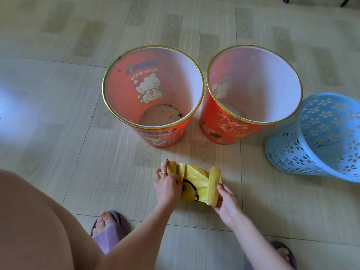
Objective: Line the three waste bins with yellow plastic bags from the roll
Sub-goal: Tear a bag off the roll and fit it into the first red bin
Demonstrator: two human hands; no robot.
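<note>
Between both hands' grip, bag roll (196, 185)

We see soft, even daylight, somewhat dim and cool. A pale bluish glare washes over the floor (58, 117) at the left edge. Shadows are faint and diffuse. Wide-angle distortion bends the floor's plank lines toward the corners, and the far corners look hazy, while the centre stays reasonably sharp.

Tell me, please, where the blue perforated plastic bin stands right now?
In the head view, the blue perforated plastic bin stands on the floor at the far right, beside the right-hand red bin, beyond the right hand.
</note>
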